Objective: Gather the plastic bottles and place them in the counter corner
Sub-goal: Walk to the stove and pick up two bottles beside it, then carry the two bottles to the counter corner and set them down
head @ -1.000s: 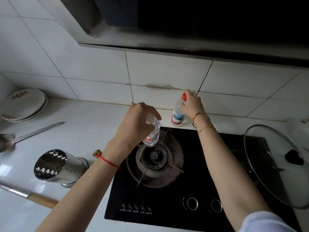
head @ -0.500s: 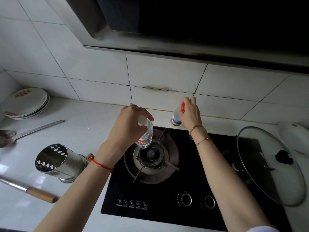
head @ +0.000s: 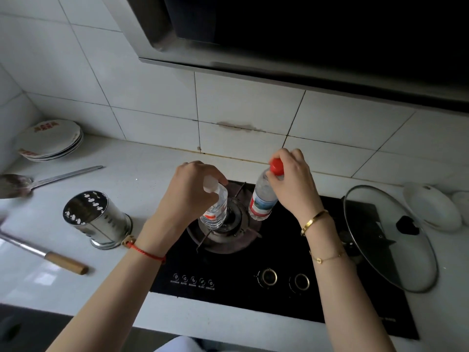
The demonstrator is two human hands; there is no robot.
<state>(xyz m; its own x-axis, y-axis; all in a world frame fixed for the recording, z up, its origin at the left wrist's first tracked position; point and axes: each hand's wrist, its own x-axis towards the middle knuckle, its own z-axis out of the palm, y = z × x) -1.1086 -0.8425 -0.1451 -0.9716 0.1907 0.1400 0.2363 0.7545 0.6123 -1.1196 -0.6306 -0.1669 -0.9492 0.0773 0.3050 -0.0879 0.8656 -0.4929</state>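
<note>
Hands are lifting two plastic bottles above the stove burner (head: 229,224): left hand (head: 189,191) gripping a white-capped bottle (head: 215,210), right hand (head: 291,182) pinching a red-capped bottle (head: 264,196) by its top.

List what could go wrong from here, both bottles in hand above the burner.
1. The left hand and right hand each hold a bottle at its cap end only. The white-capped bottle and red-capped bottle hang tilted above the burner, so a slack grip could drop one.
2. If the left corner is the goal, the plates sit there and the metal holder lies on its side en route; either could be knocked.
</note>
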